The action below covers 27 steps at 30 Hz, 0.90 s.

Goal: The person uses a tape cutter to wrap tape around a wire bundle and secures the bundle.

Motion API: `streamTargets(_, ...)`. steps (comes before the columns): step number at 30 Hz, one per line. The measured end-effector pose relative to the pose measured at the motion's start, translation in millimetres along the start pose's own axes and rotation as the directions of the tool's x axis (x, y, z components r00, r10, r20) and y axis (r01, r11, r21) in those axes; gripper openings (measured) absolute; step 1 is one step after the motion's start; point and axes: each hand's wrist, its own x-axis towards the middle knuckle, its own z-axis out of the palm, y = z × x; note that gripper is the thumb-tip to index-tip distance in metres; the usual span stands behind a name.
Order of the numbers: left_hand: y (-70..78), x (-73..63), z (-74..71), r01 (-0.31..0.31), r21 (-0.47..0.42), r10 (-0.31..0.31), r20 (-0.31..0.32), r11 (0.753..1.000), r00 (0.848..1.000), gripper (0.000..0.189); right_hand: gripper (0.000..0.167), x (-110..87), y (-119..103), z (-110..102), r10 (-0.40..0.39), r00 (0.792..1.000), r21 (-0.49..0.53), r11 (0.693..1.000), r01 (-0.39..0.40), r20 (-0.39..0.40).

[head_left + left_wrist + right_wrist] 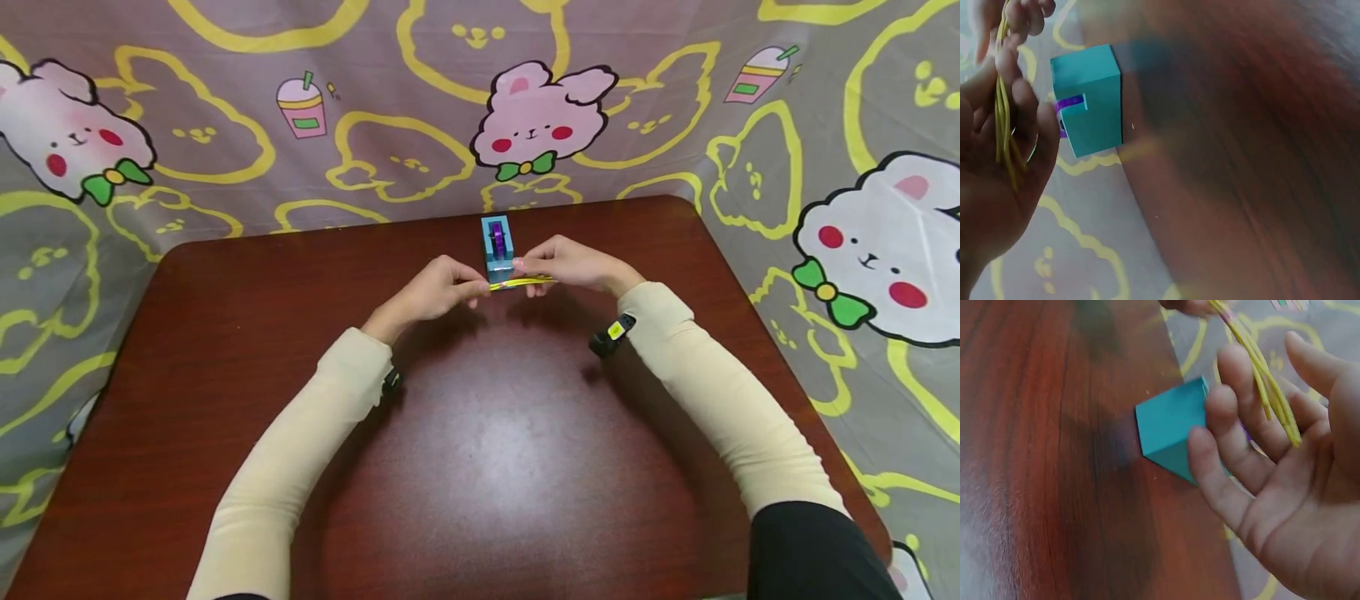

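Observation:
My left hand (435, 290) pinches a bundle of thin yellow wire-like strands (528, 282) between thumb and fingertips. In the left wrist view the strands (1002, 119) trail down over its palm. A small pinkish patch shows on the bundle (1259, 362) near the left fingertips in the right wrist view. My right hand (573, 265) is around the other end, thumb and loosely bent fingers apart, strands passing between them. Right behind the hands stands a teal tape dispenser (488, 242) with a purple tape roll (497, 239); the right hand partly covers it in the right wrist view.
The dispenser stands near the far edge of a dark red-brown wooden table (495, 450). A patterned cloth (420, 100) hangs behind it and along the sides. A dark wrist device (611, 335) sits by the right cuff.

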Motion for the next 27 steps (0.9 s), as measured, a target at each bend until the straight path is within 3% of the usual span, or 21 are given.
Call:
streamTargets(3,2.7,-3.5,4.4,-0.071,0.224,0.084,-0.048,0.972,0.995,0.019,0.058,6.8,6.8,-3.8,0.120,0.989,0.168,0.977,-0.134,0.091)
streamTargets(7,3.0,-6.8,12.5,-0.169,0.499,0.237,-0.075,0.850,0.969,0.019,0.063,14.6,15.1,-7.0,0.199,0.943,0.289,0.917,-0.275,0.266)
streamTargets(9,1.6,-7.7,17.2,-0.216,0.574,0.321,-0.086,0.789,0.943,0.018,0.060,17.1,19.1,-7.5,0.200,0.924,0.308,0.902,-0.303,0.325)
streamTargets(11,-0.7,-8.5,20.6,-0.249,0.611,0.382,-0.095,0.751,0.919,0.017,0.055,19.5,23.9,-6.8,0.190,0.920,0.325,0.895,-0.306,0.344)
streamTargets(14,-2.4,-9.3,23.8,-0.279,0.635,0.442,-0.111,0.721,0.890,0.015,0.053,20.7,28.5,-6.0,0.142,0.924,0.358,0.892,-0.275,0.355)
streamTargets(17,-2.6,-9.8,25.1,-0.292,0.647,0.471,-0.118,0.704,0.874,0.015,0.050,20.3,31.0,-5.5,0.098,0.927,0.402,0.881,-0.249,0.361)
streamTargets(21,-2.2,-9.9,25.4,-0.297,0.657,0.482,-0.115,0.693,0.869,0.014,0.044,19.2,32.3,-5.1,0.072,0.928,0.435,0.868,-0.239,0.366)
streamTargets(27,-2.8,-10.5,25.6,-0.298,0.670,0.485,-0.106,0.680,0.868,0.015,0.034,17.0,30.5,-5.8,0.094,0.922,0.437,0.859,-0.266,0.377)
